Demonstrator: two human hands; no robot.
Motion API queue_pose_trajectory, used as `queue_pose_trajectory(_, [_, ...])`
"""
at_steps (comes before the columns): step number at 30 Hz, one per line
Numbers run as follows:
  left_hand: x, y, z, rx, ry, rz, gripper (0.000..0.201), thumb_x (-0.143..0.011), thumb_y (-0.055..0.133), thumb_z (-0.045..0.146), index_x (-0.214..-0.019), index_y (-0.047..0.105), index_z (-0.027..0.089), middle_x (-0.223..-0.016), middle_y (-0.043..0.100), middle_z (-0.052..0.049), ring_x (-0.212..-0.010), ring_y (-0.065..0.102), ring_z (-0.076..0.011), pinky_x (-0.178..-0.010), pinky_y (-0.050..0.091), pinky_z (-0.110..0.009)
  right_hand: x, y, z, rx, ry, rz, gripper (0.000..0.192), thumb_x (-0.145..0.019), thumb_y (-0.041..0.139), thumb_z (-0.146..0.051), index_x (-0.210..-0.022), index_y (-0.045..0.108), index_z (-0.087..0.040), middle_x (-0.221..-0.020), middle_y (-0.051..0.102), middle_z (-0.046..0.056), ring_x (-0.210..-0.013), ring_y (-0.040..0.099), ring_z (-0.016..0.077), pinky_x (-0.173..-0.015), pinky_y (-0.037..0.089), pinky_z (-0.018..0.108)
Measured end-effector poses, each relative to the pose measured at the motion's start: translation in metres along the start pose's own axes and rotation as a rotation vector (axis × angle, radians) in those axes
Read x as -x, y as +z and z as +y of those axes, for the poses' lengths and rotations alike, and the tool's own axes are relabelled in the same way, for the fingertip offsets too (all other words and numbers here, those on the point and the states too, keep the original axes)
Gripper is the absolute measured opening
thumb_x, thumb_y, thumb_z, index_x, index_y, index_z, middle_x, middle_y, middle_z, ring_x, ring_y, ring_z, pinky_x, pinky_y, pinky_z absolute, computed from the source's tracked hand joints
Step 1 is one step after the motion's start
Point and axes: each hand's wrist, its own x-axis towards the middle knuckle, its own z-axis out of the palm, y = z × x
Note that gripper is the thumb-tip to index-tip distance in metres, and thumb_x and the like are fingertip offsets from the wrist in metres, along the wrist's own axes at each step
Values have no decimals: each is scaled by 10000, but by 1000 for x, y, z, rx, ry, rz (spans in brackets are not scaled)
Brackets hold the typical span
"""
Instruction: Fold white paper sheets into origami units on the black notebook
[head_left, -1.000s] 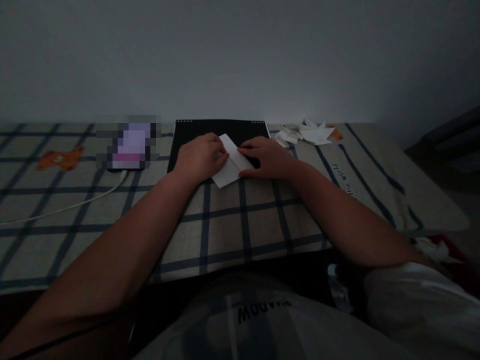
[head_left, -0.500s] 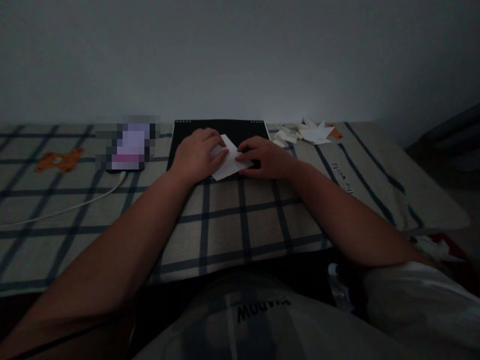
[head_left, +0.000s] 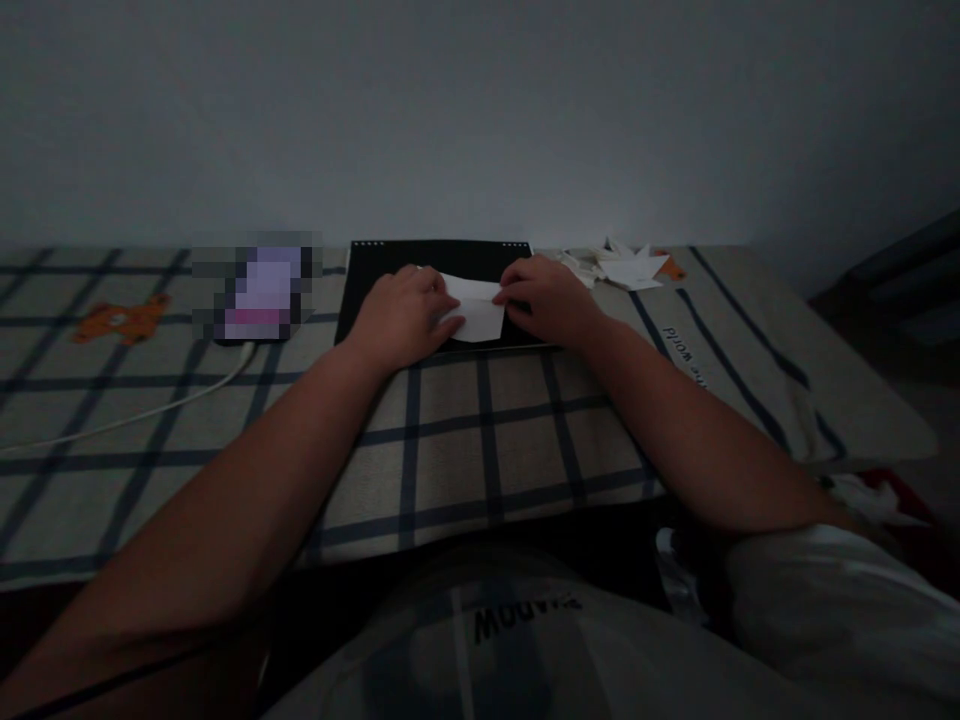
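Both hands pressing white paper, fingertips indistinct.

Dim, bluish light is falling across the scene, brightest on the wall behind the bed's far edge. The white paper is standing out against the gloom. The near edge is sinking into deep shadow. Straight lines are bowing toward the corners, and a pixelated patch is blurring one spot.
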Motion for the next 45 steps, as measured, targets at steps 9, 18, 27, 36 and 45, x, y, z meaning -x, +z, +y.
queue_pose_trajectory(9, [-2,3,-4,8,37,-23,429,-1082,559,406,-1347,835,212,-1424,780,-130,-1359,686,-371,-1101,560,-520,-1,-2,-6,43,107,-33,321,-998,609,-220,-1169,879,-236,-1141,810,114,-1088,664,307,-895,484,433])
queue_pose_trajectory(18, [0,6,-6,9,12,-24,510,-1084,565,416,-1525,727,217,-1761,515,-130,-1537,568,-401,-1212,524,-574,0,-1,-2,26,47,7,308,-1034,595,-252,-1184,862,-217,-1126,809,119,-1083,693,309,-913,527,443])
queue_pose_trajectory(27, [-1,15,-12,32,7,-112,694,-1135,468,517,-1736,466,169,-1867,291,-188,-1720,315,-389,-1359,334,-589,2,14,-1,-63,-45,-51,517,-1080,620,-418,-1524,718,-170,-1595,683,180,-1463,621,387,-1220,490,598])
queue_pose_trajectory(36, [1,10,-7,29,-49,-194,751,-1140,445,594,-1784,372,215,-1901,186,-144,-1765,169,-389,-1409,145,-654,2,22,10,-92,39,-185,725,-1069,626,-586,-1673,578,-188,-1754,505,161,-1620,504,395,-1338,404,627])
queue_pose_trajectory(45, [-1,9,-10,31,43,-240,771,-1127,452,609,-1794,337,239,-1893,226,-129,-1756,230,-343,-1414,91,-644,4,16,11,-143,1,-261,724,-1059,651,-550,-1681,565,-188,-1778,452,130,-1700,362,389,-1379,333,609])
